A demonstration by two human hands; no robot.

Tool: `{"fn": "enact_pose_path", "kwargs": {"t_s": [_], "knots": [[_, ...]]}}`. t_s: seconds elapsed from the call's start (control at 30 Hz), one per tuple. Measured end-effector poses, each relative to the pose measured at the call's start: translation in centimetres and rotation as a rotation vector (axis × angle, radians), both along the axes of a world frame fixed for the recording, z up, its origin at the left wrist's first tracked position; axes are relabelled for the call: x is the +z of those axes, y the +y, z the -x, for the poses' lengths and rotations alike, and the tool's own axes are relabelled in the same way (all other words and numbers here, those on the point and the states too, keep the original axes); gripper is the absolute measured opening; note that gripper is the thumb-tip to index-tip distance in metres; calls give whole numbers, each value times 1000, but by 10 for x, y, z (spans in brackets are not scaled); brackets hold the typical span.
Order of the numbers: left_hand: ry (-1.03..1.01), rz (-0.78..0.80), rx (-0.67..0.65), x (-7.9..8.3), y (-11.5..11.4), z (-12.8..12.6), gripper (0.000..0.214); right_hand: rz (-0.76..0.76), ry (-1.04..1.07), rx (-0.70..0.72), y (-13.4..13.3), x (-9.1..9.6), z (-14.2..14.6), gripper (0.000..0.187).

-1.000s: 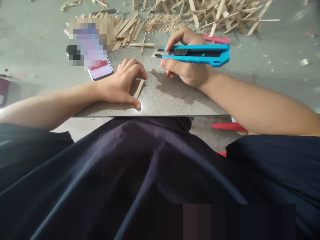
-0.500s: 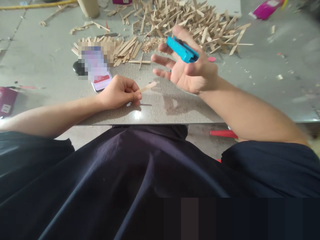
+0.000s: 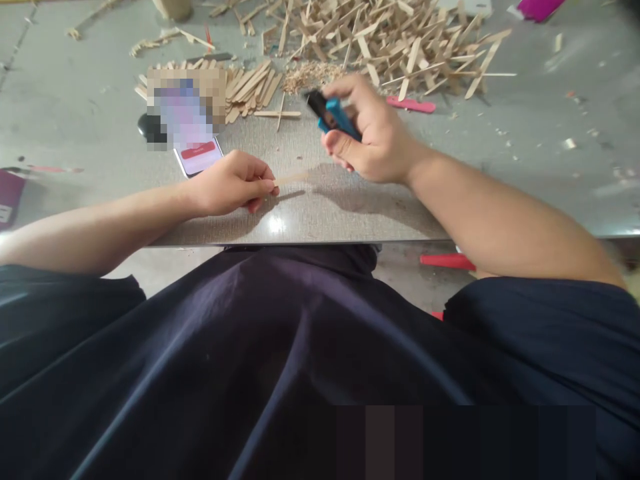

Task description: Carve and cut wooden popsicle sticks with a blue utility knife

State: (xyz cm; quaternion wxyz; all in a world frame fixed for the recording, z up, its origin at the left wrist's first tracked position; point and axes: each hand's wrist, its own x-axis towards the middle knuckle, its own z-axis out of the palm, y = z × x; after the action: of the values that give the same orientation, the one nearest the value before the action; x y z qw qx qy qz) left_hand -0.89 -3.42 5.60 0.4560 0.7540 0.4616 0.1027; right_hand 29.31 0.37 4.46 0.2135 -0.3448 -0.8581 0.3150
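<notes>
My left hand (image 3: 239,181) is closed in a pinch on one end of a wooden craft stick (image 3: 294,177), just above the table near its front edge. The stick's free end points right and is a little blurred. To the right and farther back, my right hand (image 3: 373,130) is wrapped around a compact hand tool (image 3: 341,117) with blue handles and a black head. Its exact kind is unclear. The tool's head faces left, apart from the stick. Behind the left hand lies a phone (image 3: 201,160), its upper part pixelated.
A large heap of craft sticks (image 3: 380,40) covers the back middle. Nearer are a neat row of sticks (image 3: 253,87), crossed sticks (image 3: 278,114), wood shavings (image 3: 310,77) and a pink stick (image 3: 411,104). A black round object (image 3: 150,127) sits beside the phone.
My right hand has closed its fingers around the blue tool, which lay across an open palm before. The tool has turned, and its black head now shows. The left hand has stayed nearly in place.
</notes>
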Motion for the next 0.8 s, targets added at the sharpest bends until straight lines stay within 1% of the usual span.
{"fn": "enact_pose_path", "kwargs": {"t_s": [0.03, 0.1, 0.17, 0.2, 0.27, 0.33, 0.4, 0.5, 0.57, 0.67, 0.73, 0.8], "knots": [[90, -2, -35, 3, 0, 0, 23, -12, -59, 39, -3, 1, 1, 58], [227, -17, -83, 9, 1, 0, 29, -90, -192, 78, -11, 4, 7, 45], [311, -43, -110, 13, -1, -1, 31, -180, -413, 105, -22, 7, 15, 35], [341, -58, -118, 15, -2, -3, 30, -212, -525, 107, -28, 10, 20, 34], [396, -98, -135, 17, -5, -5, 31, -252, -710, 96, -40, 15, 28, 37], [439, -151, -141, 18, -9, -6, 32, -284, -816, 83, -50, 20, 33, 40], [454, -194, -148, 17, -12, -6, 33, -311, -819, 62, -55, 22, 34, 39], [415, -250, -120, 14, -17, -7, 31, -350, -749, 33, -57, 17, 33, 37], [412, -293, -65, 12, -20, -8, 30, -357, -719, 23, -56, 10, 32, 43], [436, -341, 24, 10, -24, -11, 37, -331, -673, 16, -54, 1, 33, 57], [384, -341, 58, 9, -25, -11, 41, -316, -653, 1, -54, -3, 34, 63], [308, -322, 65, 8, -26, -10, 43, -311, -649, -33, -56, -4, 37, 66]]}}
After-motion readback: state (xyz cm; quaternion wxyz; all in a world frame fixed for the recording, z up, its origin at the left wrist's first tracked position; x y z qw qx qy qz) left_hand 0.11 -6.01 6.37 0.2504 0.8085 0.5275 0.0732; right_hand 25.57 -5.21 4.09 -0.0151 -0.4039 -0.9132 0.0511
